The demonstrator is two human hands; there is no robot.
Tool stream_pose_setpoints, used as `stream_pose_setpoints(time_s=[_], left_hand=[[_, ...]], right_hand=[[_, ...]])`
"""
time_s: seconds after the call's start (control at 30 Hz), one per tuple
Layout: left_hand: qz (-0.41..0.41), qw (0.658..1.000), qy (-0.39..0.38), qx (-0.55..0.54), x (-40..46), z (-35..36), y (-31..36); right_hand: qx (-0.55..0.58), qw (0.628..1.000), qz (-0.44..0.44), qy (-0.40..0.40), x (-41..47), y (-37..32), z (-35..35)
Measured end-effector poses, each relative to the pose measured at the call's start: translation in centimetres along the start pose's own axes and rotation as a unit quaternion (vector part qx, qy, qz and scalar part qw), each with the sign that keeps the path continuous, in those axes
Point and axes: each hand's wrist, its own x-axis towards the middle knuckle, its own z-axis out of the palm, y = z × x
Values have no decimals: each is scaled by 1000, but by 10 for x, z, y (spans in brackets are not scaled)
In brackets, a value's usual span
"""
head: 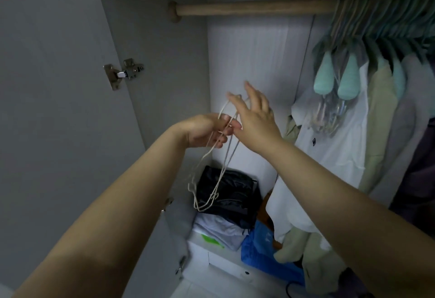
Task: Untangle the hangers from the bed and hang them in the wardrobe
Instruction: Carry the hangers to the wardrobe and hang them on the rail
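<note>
Hangers (213,175), thin pale wire ones, at least two tangled together, dangle in front of the open wardrobe, well below the wooden rail (254,8).

Left hand (204,133): fingers curled closed around the upper wires, palm turned toward the right, thumb on top. The bundle drops from this grip down and slightly left; its lowest loops hang in front of a dark folded garment (231,194) on the stack at the wardrobe floor. Can't tell if they touch it.

Right hand (255,119): mostly open, fingers spread and pointing up-left, back of hand facing the camera. Index and thumb side meets the top ends of the wires just above the left hand's grip. Whether it actually pinches a wire is hidden behind the hand, so can't say. The two hands touch or nearly touch at the thumbs.

Arms: both forearms bare, reaching up and forward from the bottom corners, converging mid-frame at about hinge (123,75) height on the open door.

Rail: left stretch bare; right end packed with teal padded hangers (348,79) carrying shirts, a white shirt (334,137) nearest the hands. Held wires sit left of that clothing, apart from it.

Floor stack also has pale folded cloth and a blue bag (263,248).
</note>
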Motion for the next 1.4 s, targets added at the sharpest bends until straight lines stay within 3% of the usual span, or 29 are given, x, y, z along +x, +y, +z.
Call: stream_pose_setpoints(time_s=[0.1,0.2,0.3,0.47,0.53,0.67,0.83,1.0,1.13,1.27,1.4], left_hand=[[-28,999,-3,47,-4,-8,-15],[-43,997,0,59,-8,-17,-31],[-53,996,18,69,-6,-22,-42],[-69,991,37,106,2,-21,-49],[-78,989,84,99,6,-23,-55],[-128,948,290,-37,9,-50,-77],[-112,895,396,-172,17,-65,-80],[-121,833,462,-280,7,-100,-85],[-100,853,418,-297,6,-99,-79],[-120,908,356,-185,12,-87,-85],[-105,900,404,-125,13,-87,-92]], right_hand=[[-65,992,-59,-88,12,15,-2],[-77,983,-145,-82,12,23,2],[-7,987,-114,-111,9,27,3],[-39,982,-157,-100,8,31,2],[-45,983,-141,-106,9,35,0],[-54,988,-69,-127,8,46,-10],[-78,990,-36,-113,-1,52,-13],[-27,990,113,-84,-10,87,-22],[6,987,161,-13,-15,90,-21],[54,976,197,75,-9,83,-26],[45,969,214,114,-1,87,-39]])
